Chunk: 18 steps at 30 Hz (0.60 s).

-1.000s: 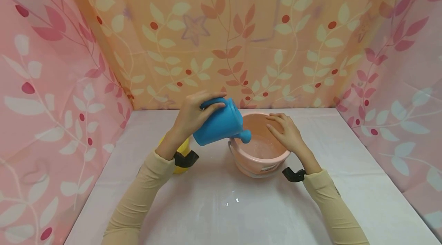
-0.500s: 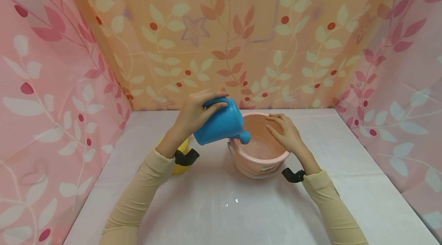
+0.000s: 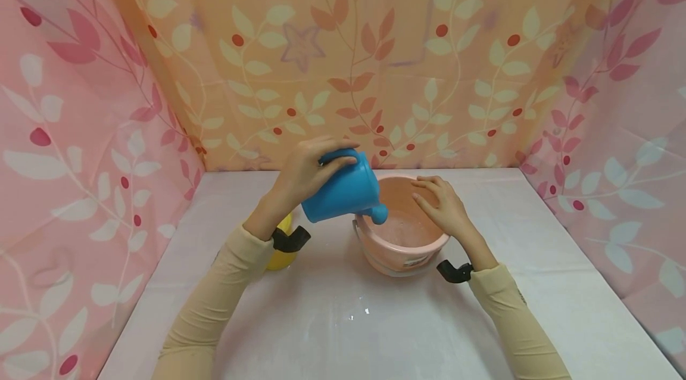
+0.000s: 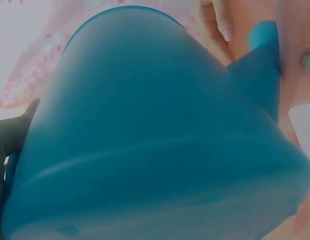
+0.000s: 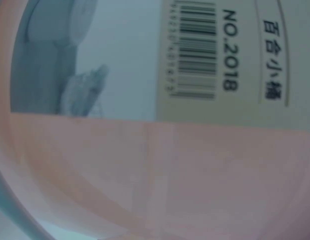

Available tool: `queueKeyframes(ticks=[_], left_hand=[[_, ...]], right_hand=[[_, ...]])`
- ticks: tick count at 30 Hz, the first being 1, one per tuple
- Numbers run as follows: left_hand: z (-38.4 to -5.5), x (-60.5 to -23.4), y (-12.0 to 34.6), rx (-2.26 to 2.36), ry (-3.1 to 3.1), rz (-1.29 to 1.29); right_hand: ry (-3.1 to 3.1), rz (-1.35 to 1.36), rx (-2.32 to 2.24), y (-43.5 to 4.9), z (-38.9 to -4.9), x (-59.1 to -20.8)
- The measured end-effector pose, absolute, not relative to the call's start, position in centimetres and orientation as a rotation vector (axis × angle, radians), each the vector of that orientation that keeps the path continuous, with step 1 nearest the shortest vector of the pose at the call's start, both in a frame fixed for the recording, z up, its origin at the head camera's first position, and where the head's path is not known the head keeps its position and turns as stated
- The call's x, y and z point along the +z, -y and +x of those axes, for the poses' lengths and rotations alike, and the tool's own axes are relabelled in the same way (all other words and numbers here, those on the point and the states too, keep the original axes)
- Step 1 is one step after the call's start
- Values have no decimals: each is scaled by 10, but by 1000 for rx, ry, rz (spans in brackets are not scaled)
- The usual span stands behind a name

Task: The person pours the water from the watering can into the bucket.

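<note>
My left hand grips the handle of a blue watering can, which is tipped to the right. Its round-ended spout hangs over the left side of a pink bucket. In the left wrist view the can's body fills most of the picture. My right hand rests at the bucket's right rim, its fingers extended over the opening. A label with a barcode on the bucket's side fills the upper right wrist view. No stream from the spout can be made out.
A yellow object stands behind the left wrist, mostly hidden. Small shiny spots like drops lie on the pale table. Patterned cloth walls close in the back and both sides.
The left hand and watering can have shifted very slightly to the right, and the base of the can has risen a little. The right hand and bucket stay nearly still.
</note>
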<state>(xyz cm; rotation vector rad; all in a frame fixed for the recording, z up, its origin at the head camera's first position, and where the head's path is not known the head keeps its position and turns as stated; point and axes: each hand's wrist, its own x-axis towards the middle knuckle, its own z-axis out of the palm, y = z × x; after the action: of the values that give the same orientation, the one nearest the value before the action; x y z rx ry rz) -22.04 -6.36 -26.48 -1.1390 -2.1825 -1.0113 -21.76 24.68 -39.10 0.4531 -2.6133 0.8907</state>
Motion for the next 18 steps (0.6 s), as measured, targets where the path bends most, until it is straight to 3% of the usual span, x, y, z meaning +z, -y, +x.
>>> queueKeyframes(ticks=[18], left_hand=[[-222,-255,62,-944,2199,-1204]], right_hand=[[2621,454,891,-248,-218,-391]])
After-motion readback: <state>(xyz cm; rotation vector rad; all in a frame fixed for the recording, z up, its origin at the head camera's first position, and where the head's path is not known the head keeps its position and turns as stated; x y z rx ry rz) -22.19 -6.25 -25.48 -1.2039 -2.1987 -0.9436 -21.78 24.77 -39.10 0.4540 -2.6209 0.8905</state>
